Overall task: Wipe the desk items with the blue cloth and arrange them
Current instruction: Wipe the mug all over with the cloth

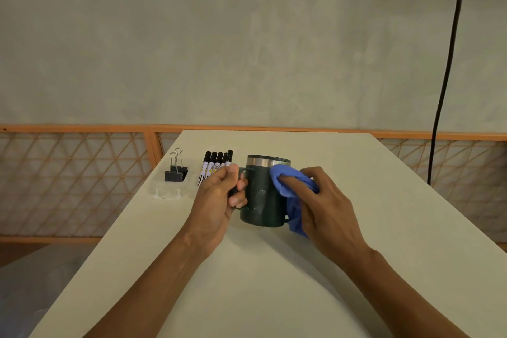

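On the table (384, 189), the mug (264, 195) is being gripped at its handle by the left hand (216, 195), the blue cloth (290, 178) being pinched by the right hand (326, 206).

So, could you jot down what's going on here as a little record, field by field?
left hand: grips the mug's handle
right hand: presses the cloth against the mug's side
mug: dark green, steel rim, upright
cloth: blue, bunched
markers: black-capped, in a row left of the mug
clips: black binder clips, left of the markers
table: white
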